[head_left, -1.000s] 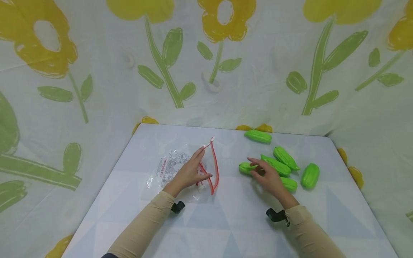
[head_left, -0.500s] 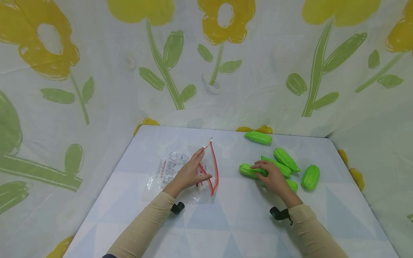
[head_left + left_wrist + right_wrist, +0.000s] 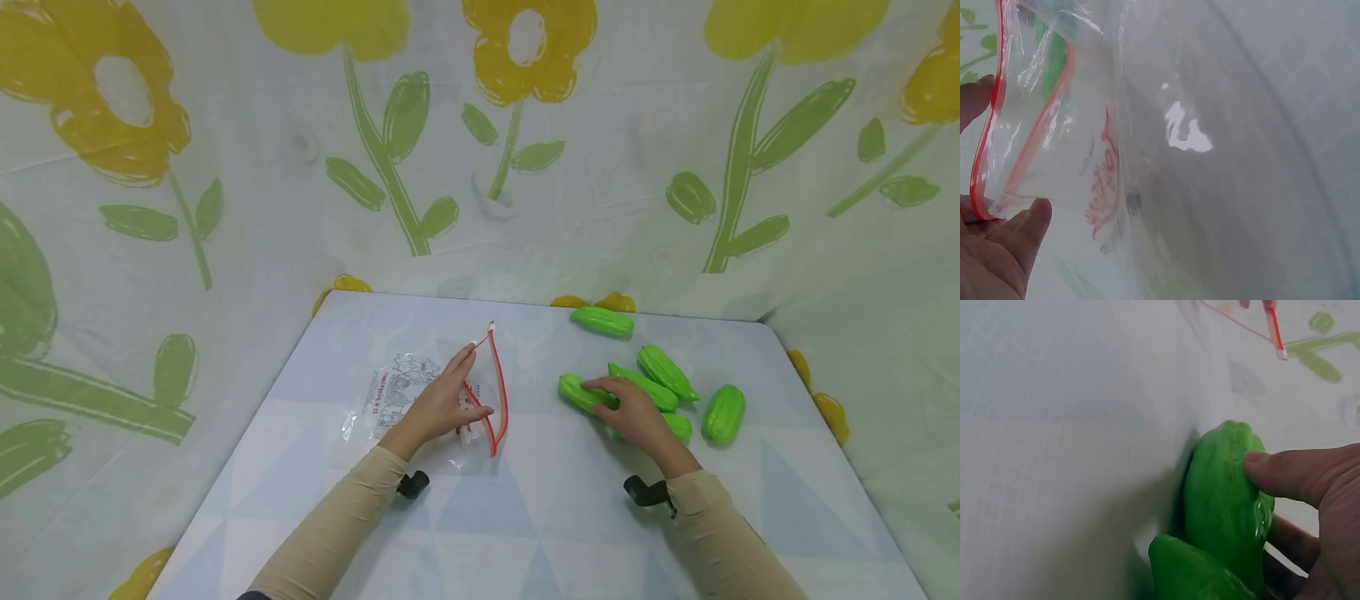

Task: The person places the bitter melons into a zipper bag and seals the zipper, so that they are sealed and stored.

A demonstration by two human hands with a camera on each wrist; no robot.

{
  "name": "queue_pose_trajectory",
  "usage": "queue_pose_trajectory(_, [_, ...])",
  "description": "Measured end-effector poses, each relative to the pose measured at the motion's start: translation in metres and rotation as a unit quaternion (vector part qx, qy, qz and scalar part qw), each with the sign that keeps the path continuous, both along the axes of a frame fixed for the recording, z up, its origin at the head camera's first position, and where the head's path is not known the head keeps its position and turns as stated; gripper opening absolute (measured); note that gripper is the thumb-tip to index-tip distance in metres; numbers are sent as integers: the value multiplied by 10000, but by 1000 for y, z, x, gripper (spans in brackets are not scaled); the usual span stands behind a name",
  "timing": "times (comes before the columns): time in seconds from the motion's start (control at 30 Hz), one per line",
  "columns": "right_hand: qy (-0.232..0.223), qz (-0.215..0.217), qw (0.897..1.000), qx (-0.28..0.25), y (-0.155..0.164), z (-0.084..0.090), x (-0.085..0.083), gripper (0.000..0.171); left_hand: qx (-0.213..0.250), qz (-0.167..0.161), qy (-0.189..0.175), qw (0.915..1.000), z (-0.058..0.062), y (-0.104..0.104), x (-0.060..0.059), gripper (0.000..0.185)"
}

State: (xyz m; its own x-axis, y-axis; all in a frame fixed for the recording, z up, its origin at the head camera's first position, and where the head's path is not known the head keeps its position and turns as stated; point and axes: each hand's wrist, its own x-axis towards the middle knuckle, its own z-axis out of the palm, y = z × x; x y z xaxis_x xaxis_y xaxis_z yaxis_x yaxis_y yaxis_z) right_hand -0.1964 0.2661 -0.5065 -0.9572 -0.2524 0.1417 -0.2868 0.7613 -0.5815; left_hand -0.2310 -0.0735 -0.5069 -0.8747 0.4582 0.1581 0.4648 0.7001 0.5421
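My left hand (image 3: 435, 406) lies over a clear zip bag (image 3: 360, 442), thumb and fingers spread at its mouth. The bag's red zip edges (image 3: 501, 383) stand apart, and in the left wrist view fingertips touch the red edge (image 3: 999, 94). On the right, my right hand (image 3: 637, 417) grips a glossy green ribbed gourd (image 3: 576, 392) between thumb and fingers. In the right wrist view the thumb presses one side of this gourd (image 3: 1222, 481); the fingers are partly hidden behind it. Another green gourd (image 3: 1188, 572) lies close against it.
Several similar green gourds lie around the right hand: one farther back (image 3: 602, 321), one on the far right (image 3: 723, 414), others (image 3: 666, 371) beside the hand. The pale patterned table (image 3: 525, 517) ends at a flower-printed curtain (image 3: 585, 242).
My right hand has come down onto the nearest gourd and now grips it, and the gourd has turned slightly. The left hand and the bag stay as they were.
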Motion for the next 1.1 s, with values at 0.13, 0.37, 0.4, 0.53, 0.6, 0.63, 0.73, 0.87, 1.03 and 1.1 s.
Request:
queue_pose_trajectory(0.13, [-288, -129, 9995, -28, -5, 2, 0, 40, -1, 34, -66, 10000, 0, 1, 1, 103])
queue_pose_trajectory(0.37, [-751, -188, 9968, -214, -16, 2, -1, 46, -17, 15, -58, 10000, 0, 1, 1, 103])
queue_pose_trajectory(0.4, [-779, -234, 9964, -224, -18, 2, -1, 46, -26, 22, -64, 10000, 0, 2, 1, 103])
queue_pose_trajectory(0.53, [-903, -423, 9946, -288, -24, 0, -1, 48, -55, 26, -48, 10000, 0, 2, 1, 103])
queue_pose_trajectory(0.6, [-935, -547, 9936, -332, -27, -1, -2, 49, -65, 28, -45, 10000, -1, 2, 1, 103])
queue_pose_trajectory(0.63, [-919, -571, 9936, -325, -29, -2, -2, 50, -59, 27, -40, 10000, -1, 2, 1, 103])
queue_pose_trajectory(0.73, [-829, -666, 9936, -385, -33, -4, -2, 52, -63, 33, -1, 10000, -2, 2, 0, 103])
queue_pose_trajectory(0.87, [-626, -677, 9947, -446, -39, -8, -4, 52, -56, 30, 57, 10000, -3, 1, 0, 103])
queue_pose_trajectory(1.03, [-614, -601, 9951, -483, -42, -12, -6, 49, -20, 23, 72, 10000, -3, 1, 1, 103])
queue_pose_trajectory(1.1, [-710, -595, 9942, -545, -42, -13, -6, 49, -5, 16, 82, 10000, -2, 1, 0, 103])
